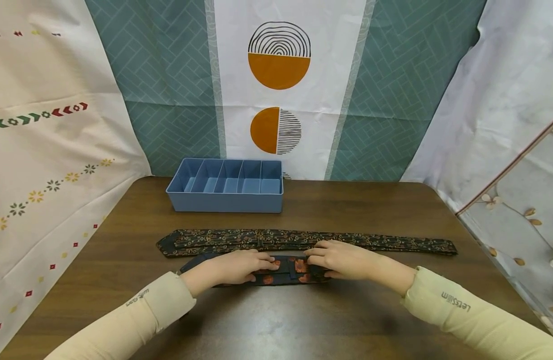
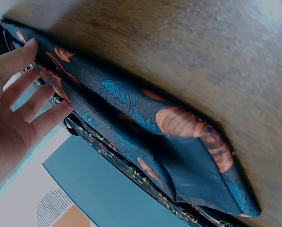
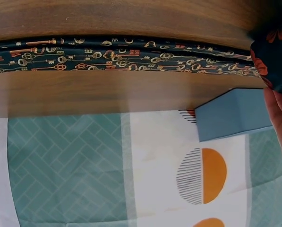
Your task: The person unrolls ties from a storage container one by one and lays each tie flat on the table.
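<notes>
Dark navy silk with orange-red flowers made up the folded necktie (image 1: 283, 272) that lay near the front of the brown wooden table (image 1: 303, 325), and both hands rested on it. The left hand (image 1: 240, 266) lay flat over the tie's left part, its fingers (image 2: 22, 90) straight and a little spread against the cloth, as the left wrist view showed. The right hand (image 1: 341, 259) covered the right end; its fingers looked curled lightly about that end, with the thumb tucked under the near edge, though the right wrist view caught only a sliver of the hand.

Just behind this tie, a second necktie, black with a small gold key pattern (image 1: 303, 241), lay stretched out full length across the table. Farther back stood a blue plastic organiser box with five narrow compartments (image 1: 225, 184), all of them apparently bare.

Judging by the doubled layers, the work seemed to stand at the folding of the flowered tie. Another fold would call for the left hand to pin the layers while the right brought its end over squarely.
</notes>
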Available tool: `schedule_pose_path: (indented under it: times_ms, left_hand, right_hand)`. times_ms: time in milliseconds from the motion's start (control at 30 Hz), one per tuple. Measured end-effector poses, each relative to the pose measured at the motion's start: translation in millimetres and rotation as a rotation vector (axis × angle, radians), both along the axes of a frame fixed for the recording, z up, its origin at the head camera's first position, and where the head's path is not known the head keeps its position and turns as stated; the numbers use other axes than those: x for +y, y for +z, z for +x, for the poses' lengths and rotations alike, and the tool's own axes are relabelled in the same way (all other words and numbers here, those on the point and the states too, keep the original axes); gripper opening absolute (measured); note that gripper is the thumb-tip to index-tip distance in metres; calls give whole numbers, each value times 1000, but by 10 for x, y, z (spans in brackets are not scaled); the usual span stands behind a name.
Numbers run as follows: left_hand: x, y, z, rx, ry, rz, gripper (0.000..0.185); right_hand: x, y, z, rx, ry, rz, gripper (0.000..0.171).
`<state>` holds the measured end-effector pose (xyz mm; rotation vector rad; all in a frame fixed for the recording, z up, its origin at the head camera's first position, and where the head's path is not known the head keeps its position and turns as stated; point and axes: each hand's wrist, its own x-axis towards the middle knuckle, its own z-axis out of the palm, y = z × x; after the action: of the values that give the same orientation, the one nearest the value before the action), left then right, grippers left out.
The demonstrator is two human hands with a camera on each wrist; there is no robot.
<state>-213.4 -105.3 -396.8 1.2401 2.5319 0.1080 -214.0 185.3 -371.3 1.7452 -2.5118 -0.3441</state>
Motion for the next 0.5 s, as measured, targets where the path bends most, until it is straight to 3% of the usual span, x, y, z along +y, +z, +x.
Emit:
schedule_pose_path:
  times_ms: [267,500]
  left_hand:
    - [-70,-8,-5,-3,6,34,56]
    - [-111,-6,5,-9,13,42,55]
  right_hand:
    - [32,-19,-18,26,15,-18,48]
    - [58,-37,-25,25,12,-38,40]
